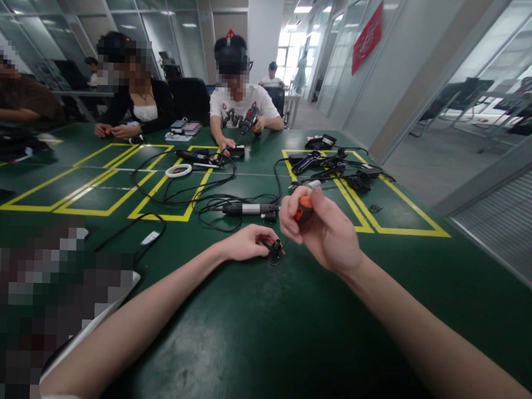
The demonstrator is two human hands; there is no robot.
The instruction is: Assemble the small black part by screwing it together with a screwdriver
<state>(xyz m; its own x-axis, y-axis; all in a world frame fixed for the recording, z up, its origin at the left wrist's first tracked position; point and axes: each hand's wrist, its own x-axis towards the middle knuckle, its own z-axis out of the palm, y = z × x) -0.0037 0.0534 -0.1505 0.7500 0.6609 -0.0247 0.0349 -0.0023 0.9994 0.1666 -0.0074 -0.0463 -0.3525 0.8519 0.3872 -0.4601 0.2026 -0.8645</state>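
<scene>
My right hand (334, 234) is closed around the orange and black handle of a screwdriver (304, 211), held tilted above the table. Its thin shaft slants down toward a small black part (274, 255) with a round base and an upright stem. My left hand (246, 243) grips this part from the left side, fingers curled around it, and keeps it standing on the green table (253, 327). Whether the screwdriver tip touches the part is too small to tell. Just behind my hands lies a black and silver pen-shaped power tool (250, 209) with a cord.
Black cables and tools (319, 163) are heaped at the back right, near a few small dark springs (374, 208). A white ring (178, 171) lies among looped cords. Across the table a person (247, 106) holds a power drill (250, 120). Another person (136, 102) sits farther left.
</scene>
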